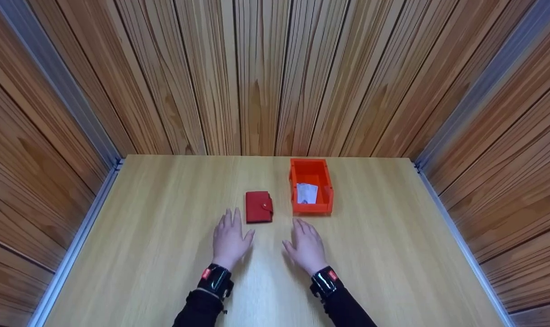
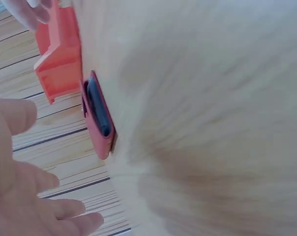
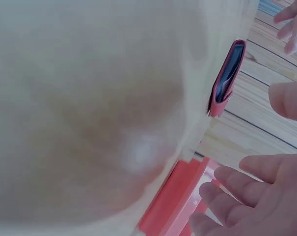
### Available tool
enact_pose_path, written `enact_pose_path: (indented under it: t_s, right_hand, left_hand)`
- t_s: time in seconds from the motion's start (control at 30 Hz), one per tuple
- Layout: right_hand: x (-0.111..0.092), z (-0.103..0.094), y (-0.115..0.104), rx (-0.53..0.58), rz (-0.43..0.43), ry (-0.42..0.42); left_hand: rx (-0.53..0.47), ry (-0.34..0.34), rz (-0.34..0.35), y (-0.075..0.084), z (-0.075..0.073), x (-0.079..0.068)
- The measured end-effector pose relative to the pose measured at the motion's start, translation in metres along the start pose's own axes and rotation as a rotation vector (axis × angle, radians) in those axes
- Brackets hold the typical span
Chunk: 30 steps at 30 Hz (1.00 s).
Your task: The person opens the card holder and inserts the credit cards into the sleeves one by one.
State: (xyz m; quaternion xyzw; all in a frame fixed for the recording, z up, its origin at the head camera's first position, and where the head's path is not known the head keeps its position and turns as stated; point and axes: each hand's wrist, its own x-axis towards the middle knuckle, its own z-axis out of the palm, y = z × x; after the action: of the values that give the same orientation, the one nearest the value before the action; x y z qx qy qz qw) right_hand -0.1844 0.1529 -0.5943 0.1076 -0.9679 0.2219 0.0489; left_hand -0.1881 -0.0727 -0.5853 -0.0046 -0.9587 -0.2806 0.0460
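A small red wallet [image 1: 258, 207] with a snap strap lies closed on the table, its strap side to the right. Just below and left of it in the head view is my left hand [image 1: 231, 239], fingers spread and holding nothing. My right hand [image 1: 307, 246] is likewise empty, its fingers extended toward the front of an orange-red bin [image 1: 312, 208]. Inside that bin lies a whitish piece of paper or packet [image 1: 307, 193]. From the left wrist view, the wallet [image 2: 100, 118] shows dark inner layers along its edge.
The pale wooden table [image 1: 166, 190] is bounded by wood-plank walls [image 1: 261, 81] at the back and both sides. Metal rails [image 1: 466, 254] run along its left and right edges. A black wrist camera band [image 1: 216, 280] sits on each forearm.
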Motion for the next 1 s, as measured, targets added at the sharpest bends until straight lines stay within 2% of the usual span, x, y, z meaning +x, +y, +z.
enact_pose_path:
  t_s: [0.33, 0.6, 1.0]
  right_hand:
    - [0.037, 0.010, -0.015, 0.131, -0.002, 0.021]
    - [0.062, 0.024, -0.027, 0.148, -0.034, 0.053]
    - [0.080, 0.039, -0.025, 0.138, 0.007, 0.080]
  left_hand:
    - [-0.163, 0.092, -0.010, 0.007, 0.003, 0.029]
    - [-0.213, 0.235, 0.037, 0.006, 0.012, 0.044]
    - [-0.221, 0.193, -0.040, 0.004, 0.023, 0.060]
